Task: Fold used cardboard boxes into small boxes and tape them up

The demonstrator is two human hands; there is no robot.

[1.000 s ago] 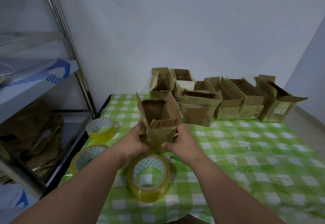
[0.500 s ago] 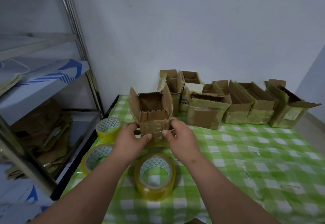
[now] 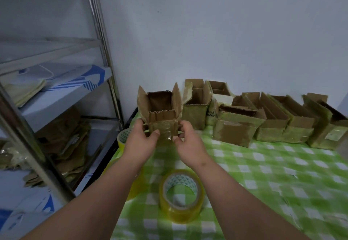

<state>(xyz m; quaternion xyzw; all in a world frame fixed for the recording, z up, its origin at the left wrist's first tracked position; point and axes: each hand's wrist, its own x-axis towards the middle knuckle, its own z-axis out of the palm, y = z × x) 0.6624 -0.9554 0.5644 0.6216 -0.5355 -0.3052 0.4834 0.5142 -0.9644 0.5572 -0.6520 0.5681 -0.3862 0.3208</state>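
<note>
Cardboard small box (image 3: 161, 119), taped, flaps up, interior empty, far left on the checked surface (image 3: 263, 173); left hand (image 3: 140, 141) and right hand (image 3: 189, 141) grip clamped on its sides. Row of finished boxes (image 3: 263, 124) right; tape roll (image 3: 181, 195) near.

One head-worn camera looks forward and down from the table's (image 3: 263, 173) near edge. It faces the far wall (image 3: 226, 32), close above the forearms, with shelving (image 3: 56, 92) at left.
</note>
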